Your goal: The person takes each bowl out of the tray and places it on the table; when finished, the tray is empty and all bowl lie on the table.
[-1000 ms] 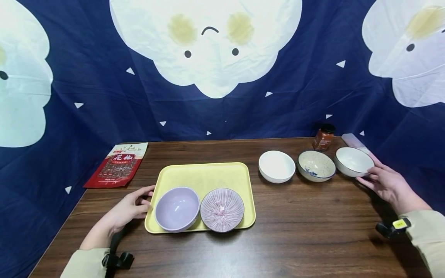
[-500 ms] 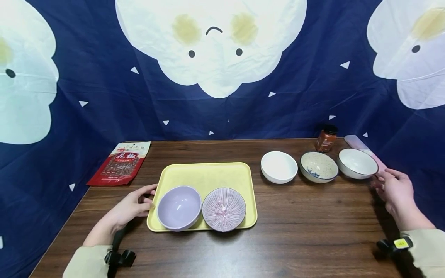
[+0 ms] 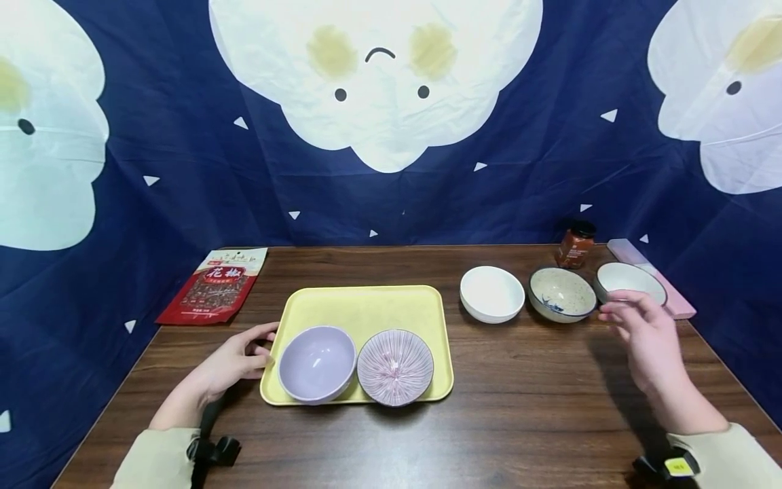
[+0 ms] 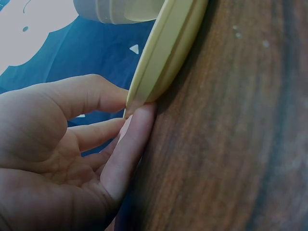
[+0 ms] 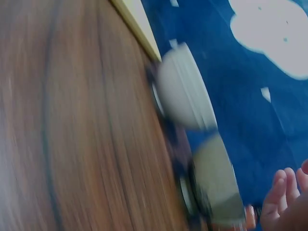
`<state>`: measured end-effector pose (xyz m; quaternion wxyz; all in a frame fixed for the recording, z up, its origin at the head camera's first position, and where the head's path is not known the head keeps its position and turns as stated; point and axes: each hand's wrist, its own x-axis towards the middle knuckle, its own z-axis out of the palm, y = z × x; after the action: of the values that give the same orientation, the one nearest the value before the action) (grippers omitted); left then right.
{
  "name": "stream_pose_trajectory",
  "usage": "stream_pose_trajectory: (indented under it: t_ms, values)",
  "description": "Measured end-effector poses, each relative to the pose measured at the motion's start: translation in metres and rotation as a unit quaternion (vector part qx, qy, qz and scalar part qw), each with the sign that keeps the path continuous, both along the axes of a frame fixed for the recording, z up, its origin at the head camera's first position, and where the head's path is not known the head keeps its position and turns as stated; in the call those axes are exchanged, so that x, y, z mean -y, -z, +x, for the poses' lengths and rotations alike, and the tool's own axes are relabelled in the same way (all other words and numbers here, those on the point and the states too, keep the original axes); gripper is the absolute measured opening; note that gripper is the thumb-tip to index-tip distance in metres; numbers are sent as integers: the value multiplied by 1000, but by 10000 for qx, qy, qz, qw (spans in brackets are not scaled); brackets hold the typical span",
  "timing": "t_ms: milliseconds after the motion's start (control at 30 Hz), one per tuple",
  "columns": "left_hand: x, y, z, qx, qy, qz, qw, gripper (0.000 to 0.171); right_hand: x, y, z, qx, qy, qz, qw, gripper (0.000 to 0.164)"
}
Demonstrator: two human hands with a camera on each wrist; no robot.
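Note:
My left hand (image 3: 235,360) is at the left edge of a yellow tray (image 3: 354,304). In the left wrist view its thumb and fingers (image 4: 132,139) pinch the tray's rim. On the tray stand a lilac bowl (image 3: 316,363) and a bowl with purple radiating stripes (image 3: 395,368). My right hand (image 3: 644,339), fingers loosely bent and holding nothing, hovers in front of a white bowl with a dark rim (image 3: 626,278), partly hiding it. Left of that bowl are a speckled bowl with a blue motif (image 3: 561,293) and a plain white bowl (image 3: 491,293).
A red-and-white pouch (image 3: 214,285) of spice lies at the back left of the wooden table (image 3: 489,421). Behind the speckled bowl stands a jar with a black lid (image 3: 575,246). A flat pink object (image 3: 678,302) lies beside the right bowl. A dark blue cloth (image 3: 397,210) hangs behind.
My right hand has let go of the dark-rimmed white bowl and moved left, in front of it. My left hand stays at the tray. The view has shifted slightly.

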<state>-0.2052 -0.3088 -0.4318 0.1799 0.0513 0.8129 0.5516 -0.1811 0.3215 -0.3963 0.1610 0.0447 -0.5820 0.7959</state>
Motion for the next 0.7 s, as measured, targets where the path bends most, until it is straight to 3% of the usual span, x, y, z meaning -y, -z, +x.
stream_pose_trajectory:
  t_ms: [167,267,400,700]
  values:
    - [0,-1,-1,-62,8,-1,10000,72,37,-3,0,230,-890,796,9926,28]
    - [-1,0,-1,-105,39,44,9999,72,60,-3,-1,325,-1414,1391,9796,25]
    - [-1,0,0,-151,54,135,9998,72,92,0,-4,413,-2039,1957,9583,37]
    - [-1,0,1,-146,19,180,9997,72,154,9,-7,816,-3222,2062,9203,49]
